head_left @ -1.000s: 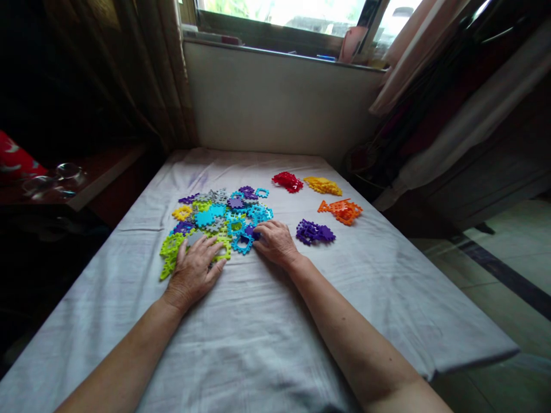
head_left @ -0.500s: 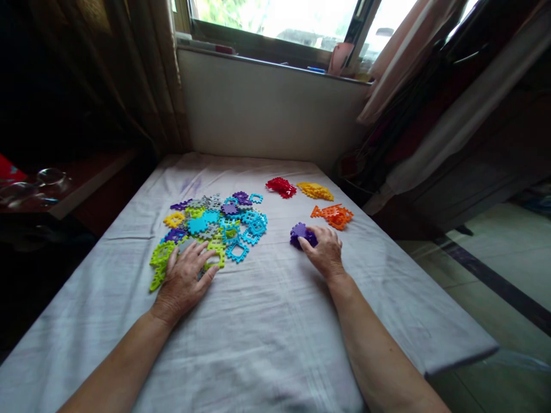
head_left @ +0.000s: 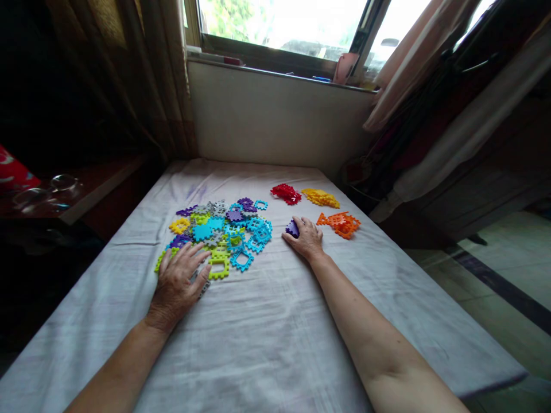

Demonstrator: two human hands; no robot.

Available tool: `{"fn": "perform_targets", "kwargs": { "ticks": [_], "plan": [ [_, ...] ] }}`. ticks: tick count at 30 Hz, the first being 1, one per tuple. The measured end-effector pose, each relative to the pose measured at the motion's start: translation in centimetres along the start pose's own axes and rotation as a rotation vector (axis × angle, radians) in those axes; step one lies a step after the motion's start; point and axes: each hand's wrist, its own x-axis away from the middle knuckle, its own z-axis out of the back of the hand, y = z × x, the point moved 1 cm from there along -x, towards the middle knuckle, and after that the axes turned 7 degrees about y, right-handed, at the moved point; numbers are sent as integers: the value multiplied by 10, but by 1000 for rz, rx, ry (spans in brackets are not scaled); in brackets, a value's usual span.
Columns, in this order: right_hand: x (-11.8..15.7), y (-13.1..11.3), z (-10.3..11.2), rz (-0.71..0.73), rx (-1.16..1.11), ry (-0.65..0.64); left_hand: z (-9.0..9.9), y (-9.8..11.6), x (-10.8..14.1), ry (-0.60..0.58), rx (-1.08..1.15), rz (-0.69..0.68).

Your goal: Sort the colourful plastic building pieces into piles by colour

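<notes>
Toothed plastic building tiles lie on the cloth-covered table. A mixed heap holds turquoise tiles (head_left: 203, 230), lime-green tiles (head_left: 219, 268), grey ones and purple ones. My left hand (head_left: 177, 284) rests palm down on the heap's near left side, fingers spread, hiding some green and grey tiles. To the right of the heap, my right hand (head_left: 306, 240) curls over purple tiles (head_left: 293, 228), thumb on the near side and fingers on the far side. The hand covers most of these purple tiles, so their number cannot be made out.
Beyond my right hand lie separate piles of red tiles (head_left: 286, 194), yellow tiles (head_left: 321, 198) and orange tiles (head_left: 344, 223). Eyeglasses (head_left: 64, 182) rest on a dark side table at left. A wall and window border the far edge; curtains hang at both sides.
My right hand has shifted left and slightly away from me, the purple tiles moving with it. My left hand has slid slightly left and nearer, uncovering a green square frame tile. The view has tilted slightly.
</notes>
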Motion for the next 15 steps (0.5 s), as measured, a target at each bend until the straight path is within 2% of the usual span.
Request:
{"fn": "perform_targets", "kwargs": {
  "ticks": [3,6,9,12,15],
  "plan": [
    [-5,-6,-2,-7,2,31,9,-17,-5,66,-29,50],
    [-5,-15,0,6,-28,127,17,-43,-8,130,-62,165],
    [-9,-41,4,154,-114,169,21,-71,-9,162,-59,284],
    [-21,-84,5,386,-173,56,20,-89,-8,144,-11,382],
    [-37,-127,1,506,-142,-96,17,-95,-7,101,9,450]
  ]
}}
